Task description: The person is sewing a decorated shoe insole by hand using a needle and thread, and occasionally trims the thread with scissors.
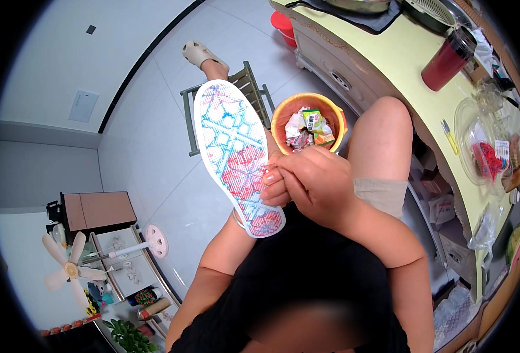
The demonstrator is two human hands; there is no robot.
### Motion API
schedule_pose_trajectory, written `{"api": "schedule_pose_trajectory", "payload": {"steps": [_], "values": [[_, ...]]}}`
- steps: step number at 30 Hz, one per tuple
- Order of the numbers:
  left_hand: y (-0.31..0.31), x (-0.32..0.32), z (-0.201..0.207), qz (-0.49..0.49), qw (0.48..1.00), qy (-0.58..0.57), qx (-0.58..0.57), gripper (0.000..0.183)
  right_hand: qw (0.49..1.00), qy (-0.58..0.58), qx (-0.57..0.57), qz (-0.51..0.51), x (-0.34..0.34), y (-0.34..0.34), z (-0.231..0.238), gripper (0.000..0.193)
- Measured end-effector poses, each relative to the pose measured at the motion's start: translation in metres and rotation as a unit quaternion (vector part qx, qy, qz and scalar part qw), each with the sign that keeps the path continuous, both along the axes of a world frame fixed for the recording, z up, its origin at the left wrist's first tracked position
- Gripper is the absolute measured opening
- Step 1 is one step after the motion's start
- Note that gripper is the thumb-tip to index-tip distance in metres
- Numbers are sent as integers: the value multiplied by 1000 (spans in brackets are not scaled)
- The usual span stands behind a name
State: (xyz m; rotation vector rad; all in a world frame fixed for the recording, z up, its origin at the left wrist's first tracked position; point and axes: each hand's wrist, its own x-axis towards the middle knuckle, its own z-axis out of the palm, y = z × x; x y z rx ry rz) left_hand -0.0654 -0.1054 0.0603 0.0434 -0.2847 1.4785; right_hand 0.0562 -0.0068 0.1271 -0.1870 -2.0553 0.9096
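A white insole (217, 141) with blue, red and pink cross-stitch stands up in front of me, tilted a little to the left. My left hand (276, 191) is mostly hidden behind it; the fingers curl round its right edge, and their tips rest on the stitched face. A ring-shaped band shows at the left wrist. Over that same edge, my right hand (317, 175) is closed in a pinch, thumb and forefinger together, close to the left fingertips. A bit of red shows by the pinch, but whatever the fingers hold is too small to make out.
Beyond the insole are a small slatted stool (251, 88) and a yellow-rimmed bin (278, 120) with wrappers inside. A pale yellow counter (415, 109) curves along the right, carrying a dark red flask (446, 62), scissors (450, 138) and a clear plastic tray (467, 120) with red thread. A fan (70, 269) stands at left.
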Motion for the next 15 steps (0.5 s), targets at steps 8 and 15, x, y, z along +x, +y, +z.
{"api": "schedule_pose_trajectory", "payload": {"steps": [8, 15], "values": [[7, 0, -4, -49, 994, 51, 80, 24, 1000, -12, 18, -8, 0, -3, 0, 10], [-1, 4, 11, 5, 995, 91, -40, 24, 999, 14, 34, -27, -3, -3, -4, 7]]}}
